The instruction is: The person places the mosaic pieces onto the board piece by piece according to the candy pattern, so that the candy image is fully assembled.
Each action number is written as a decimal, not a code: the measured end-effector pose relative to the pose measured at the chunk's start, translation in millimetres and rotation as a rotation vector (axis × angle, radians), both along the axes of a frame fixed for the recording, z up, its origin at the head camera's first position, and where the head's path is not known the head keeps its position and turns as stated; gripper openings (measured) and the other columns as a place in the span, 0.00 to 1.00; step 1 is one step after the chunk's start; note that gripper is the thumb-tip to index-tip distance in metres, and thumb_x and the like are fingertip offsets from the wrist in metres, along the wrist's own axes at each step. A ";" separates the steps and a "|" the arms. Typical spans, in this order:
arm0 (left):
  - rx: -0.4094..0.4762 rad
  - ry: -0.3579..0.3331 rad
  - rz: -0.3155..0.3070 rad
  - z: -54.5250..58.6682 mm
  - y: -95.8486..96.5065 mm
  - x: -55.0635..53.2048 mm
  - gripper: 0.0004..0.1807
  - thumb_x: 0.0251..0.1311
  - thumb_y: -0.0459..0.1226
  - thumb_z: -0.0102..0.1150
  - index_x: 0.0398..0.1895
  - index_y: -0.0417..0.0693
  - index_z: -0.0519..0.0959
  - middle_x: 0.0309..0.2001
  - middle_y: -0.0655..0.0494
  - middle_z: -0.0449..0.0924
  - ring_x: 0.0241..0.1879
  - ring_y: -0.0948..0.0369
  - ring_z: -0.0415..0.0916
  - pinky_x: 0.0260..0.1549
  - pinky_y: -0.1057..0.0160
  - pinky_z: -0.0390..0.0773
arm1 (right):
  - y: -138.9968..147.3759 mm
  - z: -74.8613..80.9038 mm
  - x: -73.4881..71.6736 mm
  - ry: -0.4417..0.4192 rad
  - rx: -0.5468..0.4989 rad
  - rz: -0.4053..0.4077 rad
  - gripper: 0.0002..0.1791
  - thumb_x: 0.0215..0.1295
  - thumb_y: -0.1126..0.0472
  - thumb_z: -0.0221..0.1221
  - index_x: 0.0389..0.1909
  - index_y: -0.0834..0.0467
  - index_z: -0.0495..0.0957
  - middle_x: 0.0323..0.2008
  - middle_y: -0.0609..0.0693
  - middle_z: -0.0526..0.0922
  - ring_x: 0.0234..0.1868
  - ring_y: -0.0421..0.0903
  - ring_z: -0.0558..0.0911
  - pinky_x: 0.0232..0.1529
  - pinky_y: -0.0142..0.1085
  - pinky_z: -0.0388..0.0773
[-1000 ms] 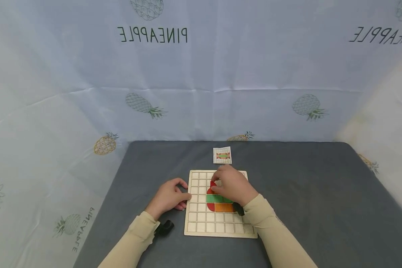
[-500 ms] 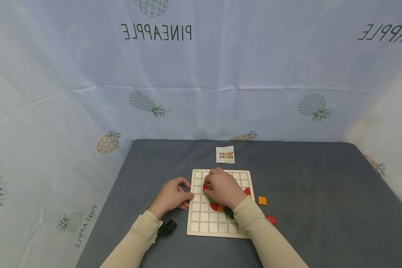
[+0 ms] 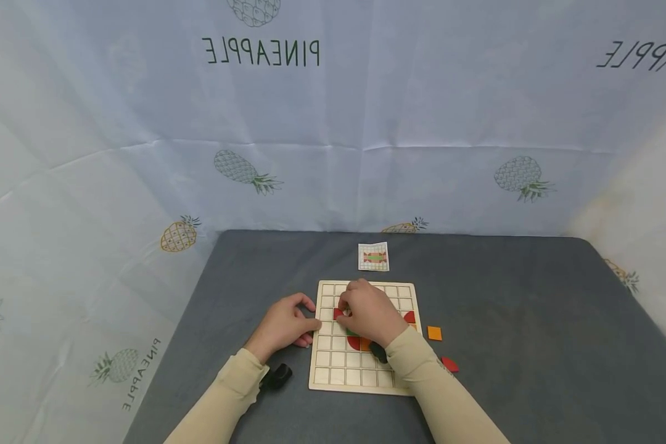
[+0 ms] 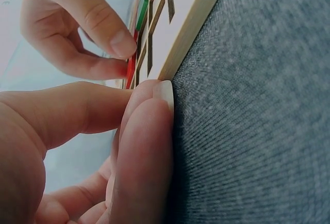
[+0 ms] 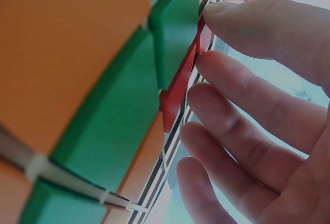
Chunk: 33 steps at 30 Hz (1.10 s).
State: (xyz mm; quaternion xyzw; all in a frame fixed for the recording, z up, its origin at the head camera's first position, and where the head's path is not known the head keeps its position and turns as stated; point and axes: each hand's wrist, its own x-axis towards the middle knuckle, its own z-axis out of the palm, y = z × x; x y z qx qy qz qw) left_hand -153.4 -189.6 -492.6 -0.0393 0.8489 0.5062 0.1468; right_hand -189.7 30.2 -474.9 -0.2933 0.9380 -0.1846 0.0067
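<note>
In the head view, a wooden grid board point(image 3: 338, 375) lies on the table. My left hand point(image 3: 282, 324) holds its left edge, thumb on top and fingers at the side. My right hand point(image 3: 372, 311) reaches over the board and pinches a red tile point(image 3: 337, 314) between thumb and index finger, low over a cell in the left part. Green tiles point(image 5: 124, 105) and orange tiles point(image 5: 72, 38) sit in rows on the board in the right wrist view. A red quarter-round tile point(image 3: 354, 342) and another red tile point(image 3: 409, 317) also lie in cells. The right hand hides part of the pattern.
To the board's right lie a loose orange square tile point(image 3: 435, 333) and a red tile point(image 3: 449, 364), partly behind the right sleeve. A small printed pattern card point(image 3: 374, 256) lies beyond the board. A pineapple-print curtain point(image 3: 311, 111) hangs behind the dark table point(image 3: 522, 345).
My right hand has moved left across the board with the red tile, uncovering the red tile at the board's right and the loose tiles beside it. The left hand keeps its hold.
</note>
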 end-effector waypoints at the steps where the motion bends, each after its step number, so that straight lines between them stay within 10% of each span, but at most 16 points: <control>1: -0.004 0.001 -0.001 0.3 0.7 -0.4 0.16 0.63 0.37 0.75 0.51 0.46 0.80 0.26 0.49 0.85 0.20 0.60 0.86 0.23 0.59 0.90 | 0.5 0.3 0.1 0.000 -0.003 -0.001 0.06 0.63 0.55 0.77 0.33 0.51 0.90 0.30 0.41 0.78 0.35 0.40 0.72 0.32 0.34 0.77; 12: -0.012 0.001 0.002 5.3 6.7 -3.0 0.17 0.62 0.37 0.76 0.50 0.46 0.81 0.26 0.49 0.84 0.20 0.59 0.86 0.23 0.59 0.90 | 17.8 10.0 2.2 0.020 -0.028 -0.031 0.06 0.66 0.53 0.75 0.36 0.51 0.91 0.34 0.43 0.82 0.39 0.42 0.76 0.37 0.36 0.82; 33: -0.023 -0.001 0.016 1.8 5.1 3.6 0.18 0.61 0.37 0.77 0.50 0.46 0.81 0.26 0.48 0.84 0.20 0.59 0.85 0.23 0.59 0.90 | 173.2 16.7 39.7 -0.019 0.022 -0.195 0.13 0.61 0.56 0.79 0.45 0.52 0.90 0.43 0.46 0.86 0.47 0.47 0.82 0.48 0.47 0.88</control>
